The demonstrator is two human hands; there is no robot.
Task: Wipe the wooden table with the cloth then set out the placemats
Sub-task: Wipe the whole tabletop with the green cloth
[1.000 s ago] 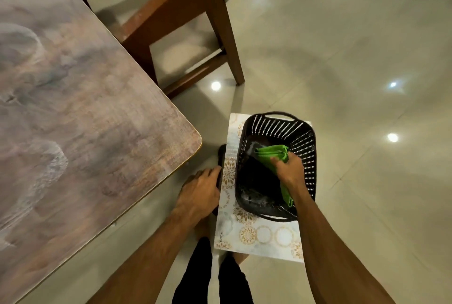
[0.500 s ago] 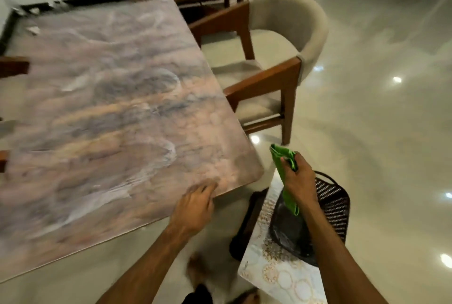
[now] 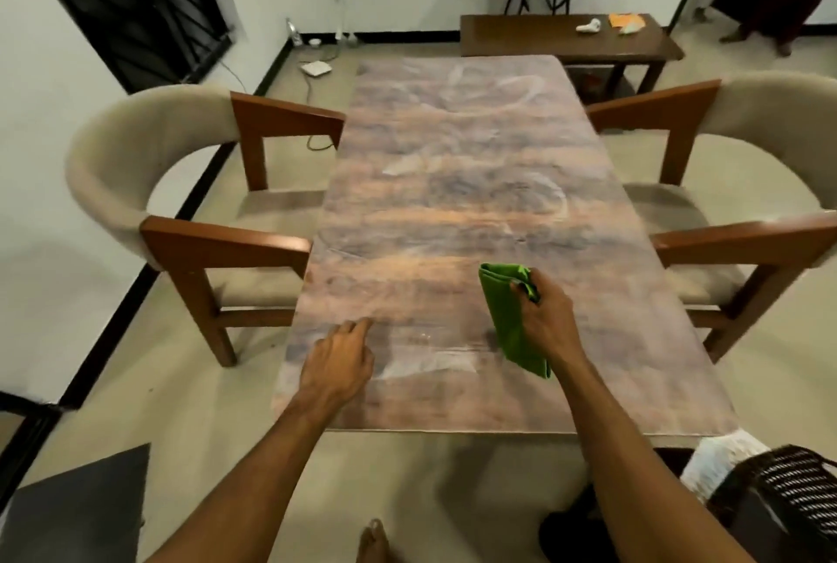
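Note:
A long wooden table (image 3: pixel 462 182) with pale streaks on its top stretches away from me. My right hand (image 3: pixel 545 322) grips a folded green cloth (image 3: pixel 509 318) just above the table's near right part. My left hand (image 3: pixel 339 363) hovers over the near left part, fingers loosely extended and holding nothing. A patterned placemat (image 3: pixel 720 456) lies on the floor at the lower right, under a black slotted basket (image 3: pixel 797 490).
Two cushioned wooden armchairs flank the table, one at the left (image 3: pixel 190 209) and one at the right (image 3: pixel 743 218). A low dark bench (image 3: pixel 566 39) with small items stands beyond the far end. A grey mat (image 3: pixel 81 512) lies at the lower left.
My right hand lifted the green cloth out of the basket and brought it up over the table. My left hand rose from the floor to the tabletop. My view swung from the floor to the table.

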